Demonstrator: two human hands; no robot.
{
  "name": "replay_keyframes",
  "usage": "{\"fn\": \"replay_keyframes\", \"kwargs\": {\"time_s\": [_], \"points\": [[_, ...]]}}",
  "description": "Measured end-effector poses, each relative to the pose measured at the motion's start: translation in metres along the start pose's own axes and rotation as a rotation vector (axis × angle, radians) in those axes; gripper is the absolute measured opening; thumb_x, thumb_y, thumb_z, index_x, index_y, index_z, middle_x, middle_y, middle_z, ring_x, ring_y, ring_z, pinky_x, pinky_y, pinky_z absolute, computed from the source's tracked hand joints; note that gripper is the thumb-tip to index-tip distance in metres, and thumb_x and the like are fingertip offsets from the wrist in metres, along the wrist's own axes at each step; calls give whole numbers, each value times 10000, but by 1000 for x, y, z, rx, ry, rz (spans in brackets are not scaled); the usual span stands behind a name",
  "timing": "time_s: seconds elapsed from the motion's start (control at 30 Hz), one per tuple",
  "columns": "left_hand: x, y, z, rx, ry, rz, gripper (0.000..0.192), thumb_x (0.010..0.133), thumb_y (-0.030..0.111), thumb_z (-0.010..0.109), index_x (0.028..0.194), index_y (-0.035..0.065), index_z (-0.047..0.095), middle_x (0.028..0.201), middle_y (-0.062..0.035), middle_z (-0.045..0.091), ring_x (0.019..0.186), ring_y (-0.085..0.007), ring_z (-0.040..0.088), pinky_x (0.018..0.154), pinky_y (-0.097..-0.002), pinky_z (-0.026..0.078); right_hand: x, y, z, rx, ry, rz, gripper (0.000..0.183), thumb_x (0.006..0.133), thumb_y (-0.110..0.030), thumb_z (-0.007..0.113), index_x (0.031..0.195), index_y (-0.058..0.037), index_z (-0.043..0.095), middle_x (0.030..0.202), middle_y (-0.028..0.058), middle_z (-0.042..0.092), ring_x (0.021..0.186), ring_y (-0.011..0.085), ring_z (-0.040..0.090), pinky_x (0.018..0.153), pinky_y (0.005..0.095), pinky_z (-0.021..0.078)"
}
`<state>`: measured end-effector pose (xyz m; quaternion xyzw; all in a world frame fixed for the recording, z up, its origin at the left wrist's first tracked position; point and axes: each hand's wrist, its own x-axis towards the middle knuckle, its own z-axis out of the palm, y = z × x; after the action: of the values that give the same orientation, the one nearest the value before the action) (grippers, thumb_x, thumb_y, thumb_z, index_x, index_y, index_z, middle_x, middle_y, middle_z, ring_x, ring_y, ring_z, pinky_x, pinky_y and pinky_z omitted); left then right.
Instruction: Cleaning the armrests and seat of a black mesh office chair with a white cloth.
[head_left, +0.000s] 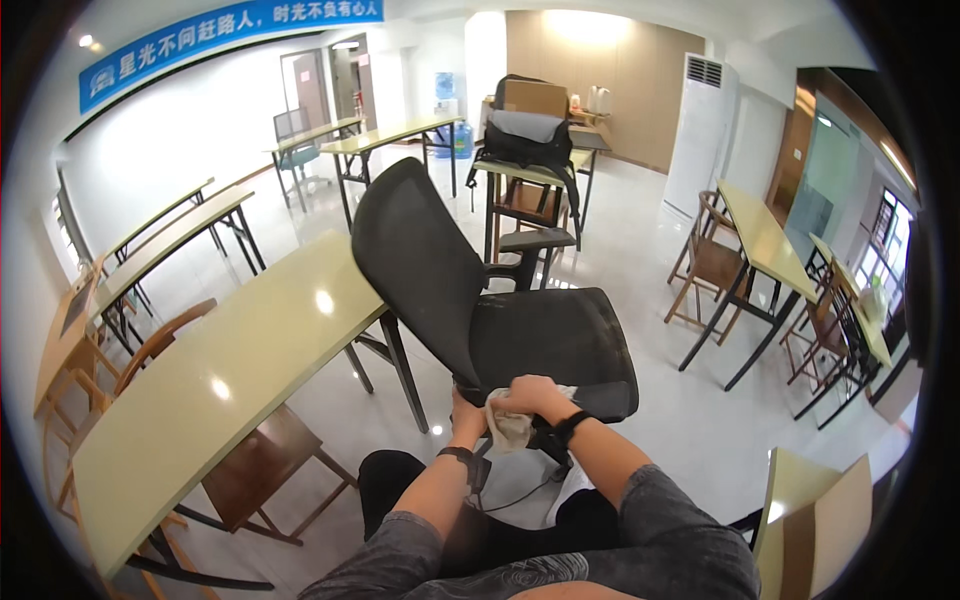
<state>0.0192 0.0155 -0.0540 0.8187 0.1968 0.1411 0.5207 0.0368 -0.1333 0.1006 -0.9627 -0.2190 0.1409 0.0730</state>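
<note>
Before me stands a black office chair with a mesh backrest (412, 277) and a dark seat (551, 330). Pale marks show along the seat's worn edge. My right hand (534, 396) grips a whitish cloth (511, 429) against the near armrest (604, 401), at its rear part. Beside it, my left hand (469, 416) holds the chair near the lower corner of the backrest; its fingertips are partly hidden. The cloth hangs down between the two hands. On the chair's far side, the other armrest (536, 240) sticks up.
A long yellowish table (247, 352) stands close on the left, a brown wooden chair (262, 469) partly under it. A black backpack (529, 139) sits on a table beyond the office chair. More tables (765, 240) stand right. A cable (517, 506) lies on the floor.
</note>
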Motion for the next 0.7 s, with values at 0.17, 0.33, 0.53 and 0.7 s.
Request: {"fn": "replay_keyframes", "kwargs": {"time_s": [0.17, 0.33, 0.53, 0.7], "points": [[0, -6, -6, -147, 17, 124, 1005, 655, 417, 827, 1402, 1, 298, 1321, -257, 530, 1234, -420, 507, 1012, -432, 424, 37, -1, 10, 136, -113, -180, 610, 782, -525, 596, 994, 35, 712, 995, 251, 690, 949, 410, 659, 849, 454, 518], [6, -14, -10, -155, -30, 117, 1091, 652, 412, 835, 1460, -6, 233, 1359, -261, 497, 1253, -412, 490, 1030, -439, 413, 29, 13, 13, 593, 106, -245, 436, 879, -380, 597, 861, 46, 686, 792, 142, 679, 743, 249, 646, 703, 392, 509], [-4, -14, -12, -66, 22, 148, 937, 696, 237, 741, 1441, -44, 247, 1333, -276, 485, 1234, -420, 493, 1044, -430, 401, 13, 36, -27, 2214, 377, -292, 380, 992, -336, 502, 1186, -22, 594, 1112, 116, 674, 985, 247, 665, 902, 405, 518], [2, -12, -4, -57, 112, 264, 865, 660, 227, 726, 1387, -48, 347, 1304, -274, 511, 1229, -416, 499, 1061, -434, 392, -1, 100, -32, 2437, 623, -923, 439, 995, -432, 431, 1179, -68, 594, 1206, 114, 625, 1111, 274, 593, 964, 446, 482]]}}
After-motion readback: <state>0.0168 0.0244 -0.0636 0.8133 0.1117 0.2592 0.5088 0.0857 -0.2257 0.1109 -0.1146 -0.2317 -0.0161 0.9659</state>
